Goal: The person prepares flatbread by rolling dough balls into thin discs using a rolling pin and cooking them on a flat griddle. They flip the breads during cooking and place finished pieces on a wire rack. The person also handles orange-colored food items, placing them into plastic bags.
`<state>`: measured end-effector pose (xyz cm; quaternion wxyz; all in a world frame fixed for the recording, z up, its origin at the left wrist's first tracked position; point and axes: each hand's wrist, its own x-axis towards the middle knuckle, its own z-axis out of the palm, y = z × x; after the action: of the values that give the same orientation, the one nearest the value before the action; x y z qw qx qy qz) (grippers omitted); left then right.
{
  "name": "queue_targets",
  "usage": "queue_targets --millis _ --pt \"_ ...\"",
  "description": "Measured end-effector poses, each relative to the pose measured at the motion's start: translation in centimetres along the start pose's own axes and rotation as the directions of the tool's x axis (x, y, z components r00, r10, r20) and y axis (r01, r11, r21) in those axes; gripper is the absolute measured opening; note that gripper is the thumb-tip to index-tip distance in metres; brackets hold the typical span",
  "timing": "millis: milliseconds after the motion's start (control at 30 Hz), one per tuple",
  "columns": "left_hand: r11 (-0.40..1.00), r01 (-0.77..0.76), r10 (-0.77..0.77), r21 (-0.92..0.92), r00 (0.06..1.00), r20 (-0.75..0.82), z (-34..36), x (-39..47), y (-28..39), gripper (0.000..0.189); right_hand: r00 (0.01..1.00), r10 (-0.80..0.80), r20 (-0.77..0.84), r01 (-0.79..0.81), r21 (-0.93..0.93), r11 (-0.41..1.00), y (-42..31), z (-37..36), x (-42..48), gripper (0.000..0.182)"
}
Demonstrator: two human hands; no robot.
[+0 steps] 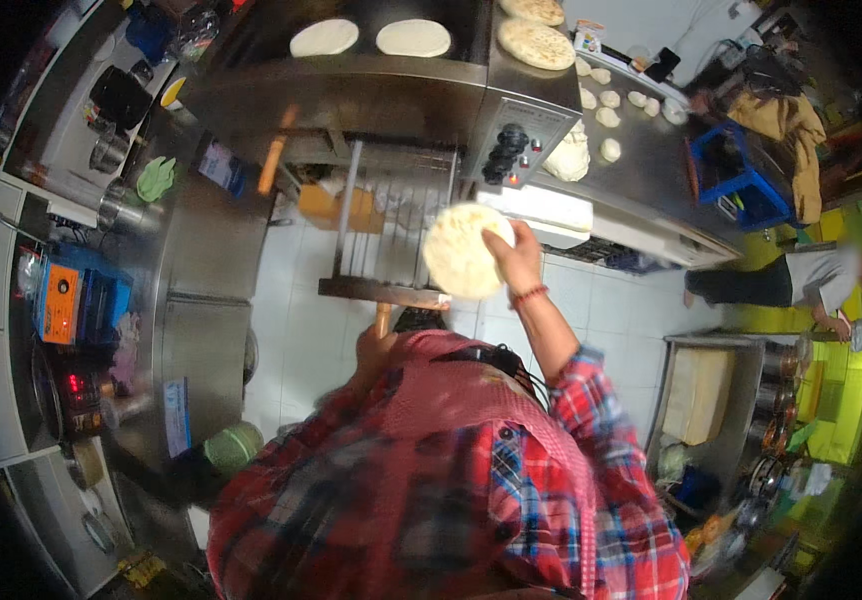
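Note:
In my right hand (519, 259) is a round flatbread (463, 251), pinched at its right edge with the thumb on top. It is pale with light brown patches. The bread hangs over the right front corner of a pulled-out metal rack (348, 210) with thin bars. My left hand (374, 349) grips the wooden handle (383, 319) at the rack's front, close to my body. Above the rack is a griddle (251, 45) where two pale dough rounds, one left (324, 37) and one right (413, 37), lie flat.
Browned flatbreads (536, 43) lie on the ledge right of the griddle. Below them is a control panel (524, 135) with black knobs. Several dough balls (608, 116) and a larger dough mass (569, 155) sit on the steel counter (656, 180). A person (813, 277) stands far right.

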<state>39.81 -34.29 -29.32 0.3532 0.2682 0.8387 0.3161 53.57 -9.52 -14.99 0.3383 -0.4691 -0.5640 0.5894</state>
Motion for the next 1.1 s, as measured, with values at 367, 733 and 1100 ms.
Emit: queue_targets --millis 367,733,1100 --pt "0.985 -0.146 0.153 0.088 0.985 -0.081 -1.5 1.9 4.5 0.03 0.979 -0.06 0.192 0.115 -0.285 0.952 4.1 -2.9 2.3 0.043" --pt "0.987 -0.156 0.153 0.046 0.987 0.057 -0.3 28.3 12.2 0.024 0.989 0.053 -0.137 -0.047 0.05 0.998 3.4 -15.6 2.7 0.035" --pt "0.795 0.077 0.05 -0.602 0.98 0.191 -2.4 28.3 11.4 0.037 0.964 0.145 -0.221 -0.134 0.065 0.989 5.3 -22.6 8.1 0.02"
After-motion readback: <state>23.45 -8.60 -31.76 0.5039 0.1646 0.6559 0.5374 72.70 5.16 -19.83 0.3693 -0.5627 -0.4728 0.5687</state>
